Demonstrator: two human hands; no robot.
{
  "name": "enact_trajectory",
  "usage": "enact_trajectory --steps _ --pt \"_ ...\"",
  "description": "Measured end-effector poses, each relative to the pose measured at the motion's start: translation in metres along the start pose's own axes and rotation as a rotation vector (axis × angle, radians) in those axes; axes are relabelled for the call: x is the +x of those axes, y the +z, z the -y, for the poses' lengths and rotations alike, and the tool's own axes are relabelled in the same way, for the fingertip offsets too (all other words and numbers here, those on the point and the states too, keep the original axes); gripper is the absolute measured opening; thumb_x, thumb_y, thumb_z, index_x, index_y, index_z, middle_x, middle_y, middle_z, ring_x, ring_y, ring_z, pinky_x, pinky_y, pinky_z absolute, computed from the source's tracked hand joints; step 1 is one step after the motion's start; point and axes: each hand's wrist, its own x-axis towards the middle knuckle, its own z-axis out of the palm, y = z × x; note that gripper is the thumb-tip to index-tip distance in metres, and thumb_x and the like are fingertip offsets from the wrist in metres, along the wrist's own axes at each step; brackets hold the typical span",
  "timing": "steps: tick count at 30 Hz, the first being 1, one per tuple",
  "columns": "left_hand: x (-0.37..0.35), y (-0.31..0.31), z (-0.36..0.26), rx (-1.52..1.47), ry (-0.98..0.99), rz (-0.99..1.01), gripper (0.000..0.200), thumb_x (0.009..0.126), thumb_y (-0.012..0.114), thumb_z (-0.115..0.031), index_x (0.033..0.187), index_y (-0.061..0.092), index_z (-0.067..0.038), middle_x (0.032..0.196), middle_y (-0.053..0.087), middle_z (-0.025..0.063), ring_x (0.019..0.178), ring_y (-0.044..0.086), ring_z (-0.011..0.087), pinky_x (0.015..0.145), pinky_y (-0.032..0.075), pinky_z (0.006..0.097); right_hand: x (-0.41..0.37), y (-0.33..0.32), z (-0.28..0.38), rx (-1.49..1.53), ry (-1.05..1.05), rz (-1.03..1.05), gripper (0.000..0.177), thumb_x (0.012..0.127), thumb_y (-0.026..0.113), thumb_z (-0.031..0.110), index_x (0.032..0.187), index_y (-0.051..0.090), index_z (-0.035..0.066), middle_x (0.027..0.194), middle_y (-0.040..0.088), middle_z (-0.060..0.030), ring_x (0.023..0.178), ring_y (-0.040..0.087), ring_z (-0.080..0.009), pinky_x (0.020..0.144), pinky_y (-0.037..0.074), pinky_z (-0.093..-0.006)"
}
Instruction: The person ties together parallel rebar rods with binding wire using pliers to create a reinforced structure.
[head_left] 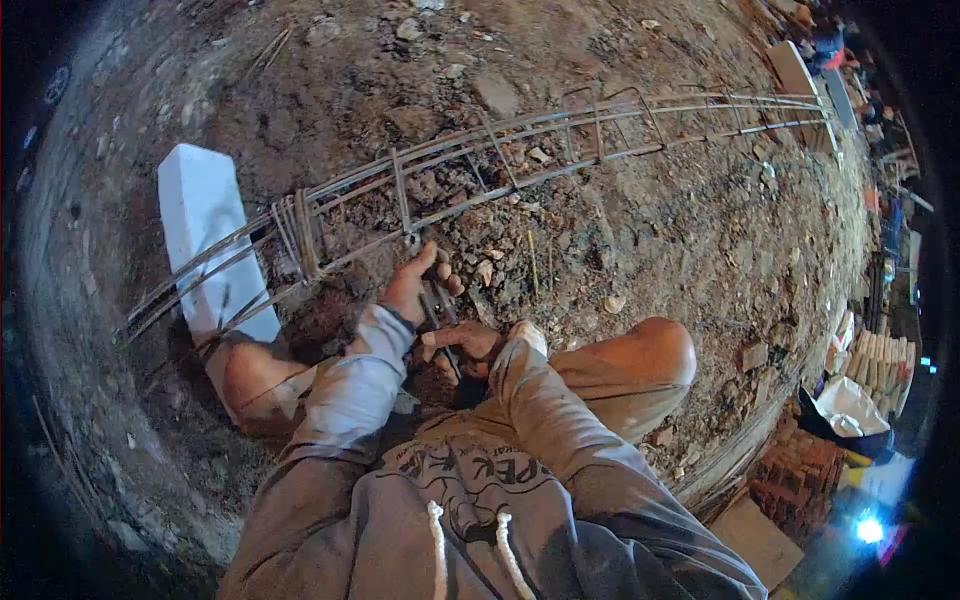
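A long rebar cage (500, 160) with square stirrups lies across the view, its left end resting on a white block (205, 220). Several stirrups (297, 235) are bunched close together near that end. My left hand (415, 285) is just below the cage's lower bar, its fingers curled at the upper part of a dark pincer-like tool (437, 305). Lower and to the right, my right hand (465, 343) is closed around the tool's handles. The tool's tip lies close to the lower bar.
My bent knees (650, 350) spread on both sides of my hands. Rubble and loose stones cover the ground (700, 250). Stacked bricks (800, 475), a white sack (850, 405) and a bright lamp (869, 530) are at the lower right. A pale block (792, 75) stands near the cage's far end.
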Motion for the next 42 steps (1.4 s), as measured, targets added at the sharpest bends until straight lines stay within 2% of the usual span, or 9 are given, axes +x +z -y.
enact_trajectory --steps 2,4,6,11,13,14,27,38,42 --pt "-0.004 0.014 -0.003 0.212 0.107 -0.264 0.032 0.086 0.054 -0.034 0.072 0.053 -0.006 0.054 0.044 0.0013 0.050 0.047 0.0174 0.057 0.047 0.0362 0.002 0.008 0.005 -0.046 0.056 -0.056 0.034 0.077 0.064 0.035 0.088 0.064 0.002 0.065 0.058 -0.0111 0.065 0.059 -0.0266 0.061 0.046 -0.0420" --pt "0.006 0.016 0.010 0.390 0.147 -0.573 0.039 0.081 0.059 -0.042 0.072 0.051 -0.004 0.053 0.043 0.0015 0.046 0.045 0.0153 0.043 0.041 0.0320 0.024 -0.003 -0.036 -0.707 -0.169 -0.649 0.036 0.078 0.062 0.033 0.093 0.061 0.000 0.073 0.061 -0.0166 0.072 0.060 -0.0322 0.066 0.047 -0.0433" --pt "0.018 0.017 0.021 0.408 0.159 -0.685 0.046 0.079 0.059 -0.048 0.080 0.050 -0.003 0.062 0.050 0.0046 0.054 0.050 0.0180 0.054 0.042 0.0347 0.009 0.024 -0.027 -0.901 -0.279 -1.044 0.033 0.077 0.059 0.029 0.086 0.060 -0.003 0.075 0.059 -0.0225 0.072 0.059 -0.0368 0.067 0.046 -0.0461" --pt "-0.014 0.042 -0.002 0.555 0.278 -0.754 0.052 0.080 0.054 -0.052 0.090 0.051 0.000 0.075 0.058 0.0108 0.064 0.059 0.0215 0.064 0.045 0.0353 0.005 -0.007 -0.023 -1.410 -0.489 -0.317 0.033 0.078 0.059 0.030 0.084 0.058 -0.003 0.064 0.057 -0.0166 0.062 0.058 -0.0321 0.058 0.047 -0.0422" --pt "-0.020 0.011 -0.008 0.303 0.192 -0.417 0.052 0.084 0.049 -0.051 0.094 0.052 0.001 0.075 0.059 0.0113 0.063 0.059 0.0219 0.063 0.048 0.0336 -0.011 0.012 -0.004 0.422 0.092 0.215 0.040 0.083 0.055 0.038 0.082 0.059 -0.001 0.060 0.057 -0.0093 0.055 0.057 -0.0228 0.052 0.047 -0.0355" --pt "-0.020 0.004 -0.006 0.367 0.222 -0.447 0.055 0.086 0.041 -0.053 0.094 0.053 0.000 0.074 0.059 0.0101 0.063 0.059 0.0218 0.062 0.048 0.0344 -0.010 0.016 -0.006 0.306 0.023 0.235 0.048 0.085 0.049 0.047 0.083 0.060 0.000 0.059 0.056 -0.0049 0.053 0.056 -0.0175 0.049 0.046 -0.0306" --pt "-0.022 -0.071 0.024 1.375 0.307 -0.688 0.066 0.080 0.036 -0.066 0.069 0.060 -0.006 0.052 0.049 0.0123 0.052 0.051 0.0261 0.056 0.040 0.0380 -0.053 0.029 0.042 0.254 0.030 0.209 0.041 0.093 0.036 0.032 0.107 0.051 -0.004 0.082 0.063 -0.0161 0.055 0.059 -0.0142 0.038 0.041 -0.0215" --pt "-0.033 -0.075 0.004 1.127 0.276 -0.155 0.050 0.080 0.057 -0.046 0.099 0.059 0.000 0.077 0.059 0.0139 0.071 0.054 0.0199 0.066 0.042 0.0380 -0.074 0.037 0.041 0.290 -0.125 -0.020 0.043 0.086 0.047 0.016 0.125 0.039 -0.002 0.114 0.051 -0.0109 0.104 0.051 -0.0203 0.075 0.050 -0.0340" --pt "-0.016 -0.112 0.031 1.260 0.086 -0.722 0.039 0.084 0.053 -0.036 0.087 0.058 0.003 0.075 0.059 0.0141 0.074 0.056 0.0267 0.071 0.043 0.0440 -0.043 0.013 0.019 -0.107 -0.128 -0.391 0.053 0.084 0.053 0.022 0.127 0.036 -0.003 0.119 0.049 -0.0205 0.107 0.051 -0.0271 0.085 0.042 -0.0403"
